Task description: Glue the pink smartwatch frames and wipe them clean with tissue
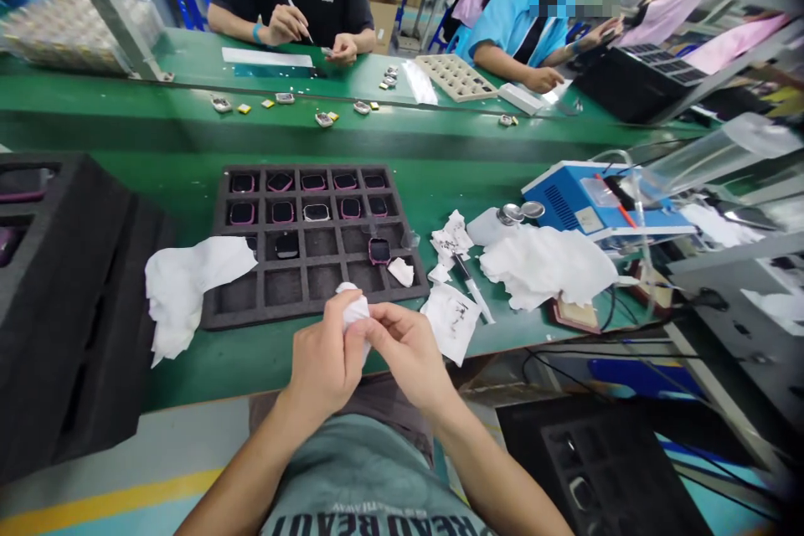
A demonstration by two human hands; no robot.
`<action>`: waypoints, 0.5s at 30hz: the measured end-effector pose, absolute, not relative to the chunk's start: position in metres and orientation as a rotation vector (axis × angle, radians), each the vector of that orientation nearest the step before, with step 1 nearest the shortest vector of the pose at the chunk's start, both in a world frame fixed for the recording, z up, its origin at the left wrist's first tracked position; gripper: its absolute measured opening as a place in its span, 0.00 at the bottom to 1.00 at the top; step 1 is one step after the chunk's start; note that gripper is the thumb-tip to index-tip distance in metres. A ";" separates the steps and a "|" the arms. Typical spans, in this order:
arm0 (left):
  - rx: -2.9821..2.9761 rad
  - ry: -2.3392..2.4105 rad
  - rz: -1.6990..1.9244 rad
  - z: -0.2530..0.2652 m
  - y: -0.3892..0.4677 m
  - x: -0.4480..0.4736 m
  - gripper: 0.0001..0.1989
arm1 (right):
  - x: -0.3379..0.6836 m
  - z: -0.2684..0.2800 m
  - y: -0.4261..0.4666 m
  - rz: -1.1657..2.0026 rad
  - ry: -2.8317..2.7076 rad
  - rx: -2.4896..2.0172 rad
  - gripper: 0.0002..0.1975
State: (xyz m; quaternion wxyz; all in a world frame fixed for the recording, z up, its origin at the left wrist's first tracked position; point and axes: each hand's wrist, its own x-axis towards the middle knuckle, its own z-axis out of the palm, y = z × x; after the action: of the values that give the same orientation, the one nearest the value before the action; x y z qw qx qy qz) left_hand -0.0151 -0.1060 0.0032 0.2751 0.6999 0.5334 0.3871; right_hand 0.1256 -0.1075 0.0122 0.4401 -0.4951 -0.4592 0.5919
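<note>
My left hand (pixel 323 356) is closed around a crumpled white wipe (pixel 355 310), close to the front edge of the bench. Against the same wipe press the thumb and fingers of my right hand (pixel 411 352); whether anything lies inside it is hidden. Just beyond my hands is a black foam tray (pixel 235 291) with square compartments. Several watch cases with dark screens fill its two back rows, among them a pale-rimmed watch case (pixel 316 212). A pink-rimmed watch case (pixel 378 250) rests tilted in the third row, beside a small folded wipe (pixel 401 271).
White cloth (pixel 182 293) overlaps the tray's left side. Stacked black foam trays (pixel 81 301) stand at far left. On the right are stained wipes (pixel 450 322), a pen-like tool (pixel 474 289), a metal-lidded white bottle (pixel 493 226), a cloth heap (pixel 546 264) and a blue machine (pixel 584 201). Two people work opposite.
</note>
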 end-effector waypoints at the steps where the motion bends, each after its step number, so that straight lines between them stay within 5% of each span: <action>1: 1.804 1.483 1.067 -0.001 -0.105 -0.014 0.15 | 0.122 0.008 -0.108 1.435 -1.159 -1.273 0.15; 6: 1.558 1.444 1.155 -0.030 -0.105 -0.015 0.10 | 0.117 -0.014 -0.103 1.092 -1.580 -1.408 0.21; 15: 1.214 1.378 1.191 -0.054 -0.109 -0.017 0.14 | 0.108 -0.025 -0.098 1.002 -1.726 -1.455 0.22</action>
State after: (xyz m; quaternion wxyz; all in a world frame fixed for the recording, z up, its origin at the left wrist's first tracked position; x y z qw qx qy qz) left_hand -0.0173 -0.1093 -0.0540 0.4585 0.4931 0.5594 0.4835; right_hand 0.1076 -0.0978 -0.0255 0.3295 -0.5562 -0.6599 0.3830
